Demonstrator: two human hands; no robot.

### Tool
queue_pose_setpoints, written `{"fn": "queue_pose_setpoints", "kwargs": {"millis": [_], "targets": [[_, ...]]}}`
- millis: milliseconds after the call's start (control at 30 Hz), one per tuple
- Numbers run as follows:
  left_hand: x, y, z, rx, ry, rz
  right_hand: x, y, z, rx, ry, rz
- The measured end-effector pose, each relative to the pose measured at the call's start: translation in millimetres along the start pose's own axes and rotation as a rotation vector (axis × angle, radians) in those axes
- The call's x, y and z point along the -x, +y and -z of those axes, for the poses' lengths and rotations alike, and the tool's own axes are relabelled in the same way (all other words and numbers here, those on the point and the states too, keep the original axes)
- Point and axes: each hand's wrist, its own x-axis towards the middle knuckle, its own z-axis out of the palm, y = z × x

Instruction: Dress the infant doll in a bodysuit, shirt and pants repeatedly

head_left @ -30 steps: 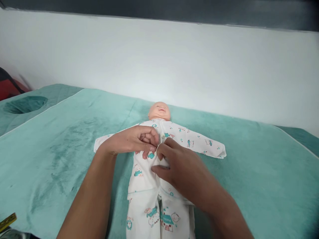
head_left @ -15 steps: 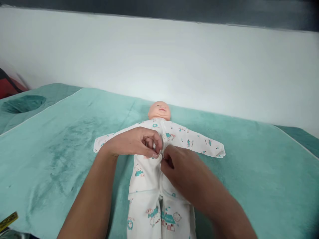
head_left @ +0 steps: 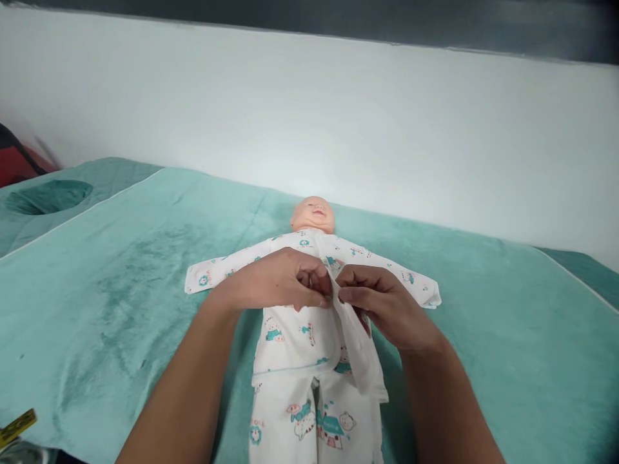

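Note:
A baby doll (head_left: 313, 214) lies on its back, wearing a white printed long-sleeved top (head_left: 290, 335) and matching pants (head_left: 285, 419). At the chest, my left hand (head_left: 294, 280) pinches the top's front edge near the middle. My right hand (head_left: 382, 296) is closed on the other front edge, just to the right, with the fingertips of both hands nearly meeting. Below my right hand the front flap is lifted and folded outward, showing its plain inner side. Any fastener between my fingers is too small to make out.
A teal plush cover (head_left: 483, 361) lies under the doll, with a round hole (head_left: 51, 196) at its far left. Behind stands a white wall (head_left: 309, 116). A yellow-and-black strip (head_left: 18, 426) shows at the lower left, and a red and black object (head_left: 17, 161) at the left edge.
Both hands have shifted to the right, the right one turning so its fingers show. The right front flap of the top is now pulled up and folded outward.

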Motion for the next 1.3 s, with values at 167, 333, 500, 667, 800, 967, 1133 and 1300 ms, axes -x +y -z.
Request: {"fn": "queue_pose_setpoints", "kwargs": {"millis": [167, 333, 500, 667, 800, 967, 1133, 1300], "targets": [[-0.4, -2.2, 0.1, -0.11, 0.007, -0.055, -2.9, 7.4, 3.5, -0.038, -0.007, -0.018], [2.1, -3.3, 2.6, -0.042, -0.029, -0.027, -4.4, 7.8, 1.3, -0.033, -0.019, -0.014], [2.2, -2.8, 1.6, -0.043, 0.005, -0.013, -4.7, 6.3, -1.0, -0.035, -0.019, -0.025], [-2.6, -9.8, 5.0, 0.165, -0.063, -0.081, -4.8, 6.4, -1.6, -0.044, -0.024, -0.011], [-4.3, -15.2, 6.7, 0.321, -0.092, -0.126, -5.1, 8.7, -1.4, -0.077, -0.033, 0.042], [-3.6, -15.4, 3.2, 0.396, -0.087, -0.111, -4.7, 9.7, -2.5, -0.088, -0.011, 0.057], [-4.2, -15.8, 1.3, 0.457, -0.062, -0.092, -3.7, 8.9, -3.0, -0.074, -0.022, 0.025], [-5.8, -17.4, 0.0, 0.509, -0.043, -0.118, -3.8, 10.0, -1.5, -0.113, -0.07, 0.037]]}}
